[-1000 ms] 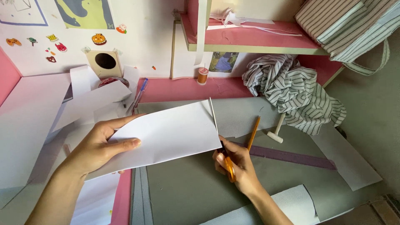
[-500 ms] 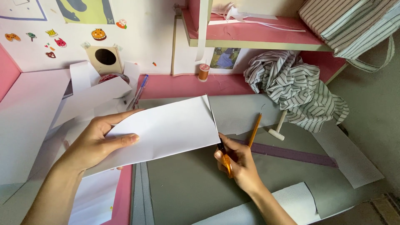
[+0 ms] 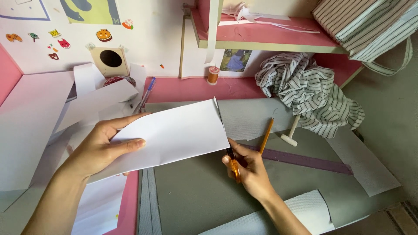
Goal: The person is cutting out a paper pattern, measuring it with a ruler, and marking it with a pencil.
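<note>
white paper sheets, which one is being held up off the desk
The white sheet gripped by the left hand, with scissors at its right edge; the other sheets lie flat.

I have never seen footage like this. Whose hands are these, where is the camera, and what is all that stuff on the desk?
There is no machine here: these are one person's two bare hands, filmed by a camera worn on that person's head and looking down. The left hand holds up a white sheet of paper. The right hand grips orange-handled scissors, whose blades meet the sheet's right edge. Under them lies a grey mat on a pink desk. On the mat are a yellow pencil, a purple ruler and a small white hammer-shaped tool. Farther back lie a crumpled striped cloth, a spool of orange thread, a blue pen and loose paper pieces on the left.
</note>
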